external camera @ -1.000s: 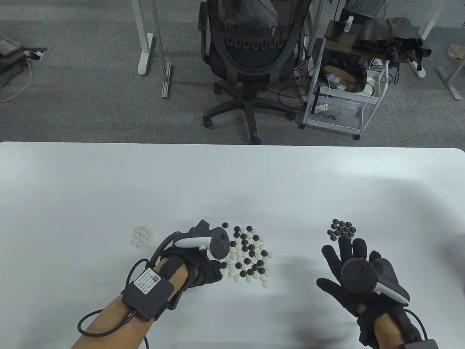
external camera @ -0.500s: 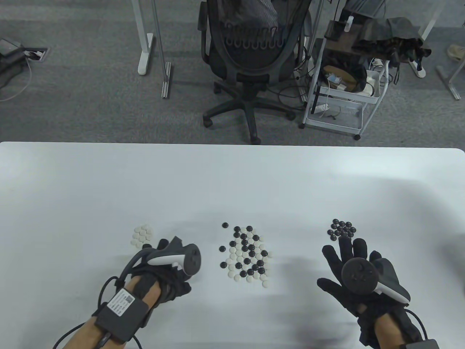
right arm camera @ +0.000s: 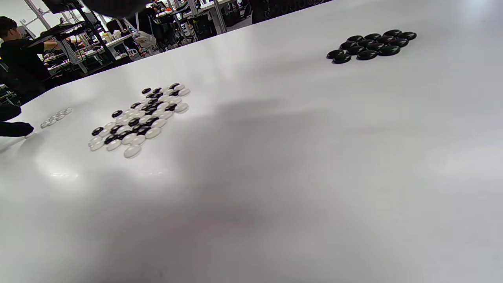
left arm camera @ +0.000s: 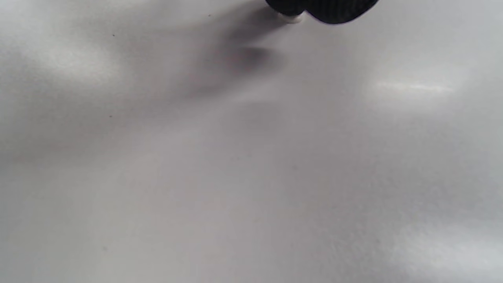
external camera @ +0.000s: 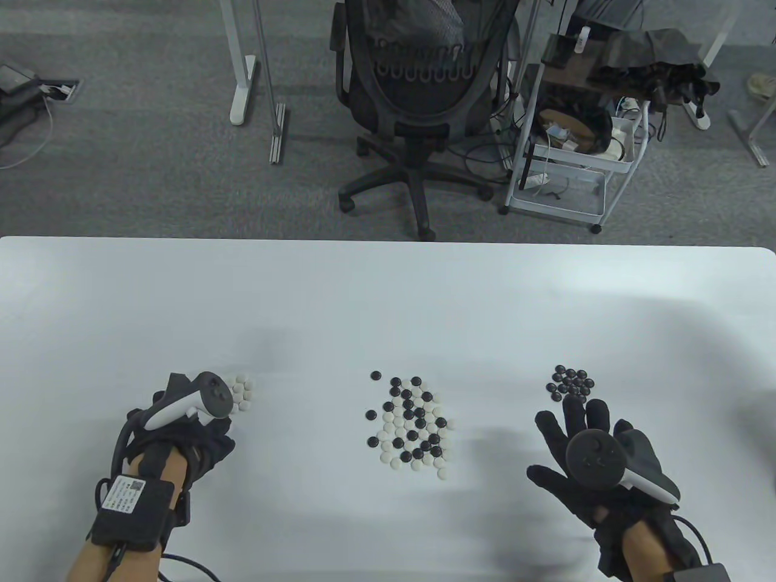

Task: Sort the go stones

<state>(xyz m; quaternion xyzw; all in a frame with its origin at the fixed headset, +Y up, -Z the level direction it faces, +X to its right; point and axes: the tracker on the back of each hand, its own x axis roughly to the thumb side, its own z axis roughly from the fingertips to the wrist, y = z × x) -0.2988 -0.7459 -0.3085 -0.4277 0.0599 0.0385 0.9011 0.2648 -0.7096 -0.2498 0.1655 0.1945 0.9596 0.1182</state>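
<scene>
White table [external camera: 388,291]; mixed stones [external camera: 409,424] centre. Left hand [external camera: 182,433] beside white pile [external camera: 241,391], pinching a white stone [left arm camera: 290,17]. Right hand [external camera: 597,461] spread, empty, below black pile [external camera: 571,382]. Stones look small, slick: pinch edges.

My table [external camera: 388,291] is smooth white laminate with a soft sheen, catching glare. Mixed stones [external camera: 410,424] look glossy, black ones [right arm camera: 371,44] shiny like polished glass or plastic, white ones [external camera: 241,391] smoother, duller. Both my gloves, left [external camera: 194,439] and right [external camera: 582,479], are matt black knit cloth. Trackers [external camera: 597,454] are matt dark and white plastic. Floor carpet [external camera: 151,170] is rough grey.
</scene>
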